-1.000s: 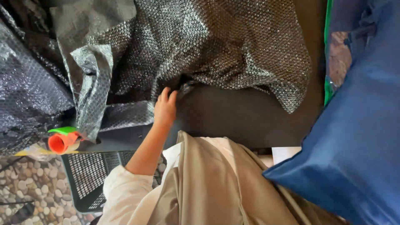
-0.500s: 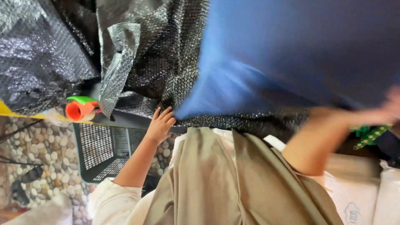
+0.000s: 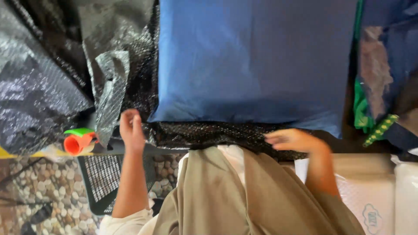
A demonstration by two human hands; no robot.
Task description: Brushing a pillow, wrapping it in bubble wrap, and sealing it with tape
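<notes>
A big blue cushion [image 3: 257, 65] lies flat on a sheet of black bubble wrap [image 3: 209, 132], its near edge running just short of the table's front edge, so only a narrow strip of wrap shows between cushion and the person's lap. The left hand [image 3: 130, 130] is raised at the cushion's near left corner, fingers loosely together and holding nothing; it seems just clear of the wrap, though I cannot tell if it touches. The right hand [image 3: 291, 140] lies flat with fingers stretched out leftward along the wrap's front strip, below the cushion's near right edge, gripping nothing.

To the left, more crumpled bubble wrap [image 3: 39, 87] piles up and crowds that side; a loose fold [image 3: 111, 91] hangs down toward a tape dispenser [image 3: 78, 141] in orange and green at the table's edge, just beside the left hand. On the right, a green and dark bundle [image 3: 370, 104] hems in the cushion.

Below the table, a black mesh basket [image 3: 104, 178] stands on a pebbled floor [image 3: 30, 182]. At the lower right sits a white padded mailer [image 3: 370, 200] with a small printed mark.
</notes>
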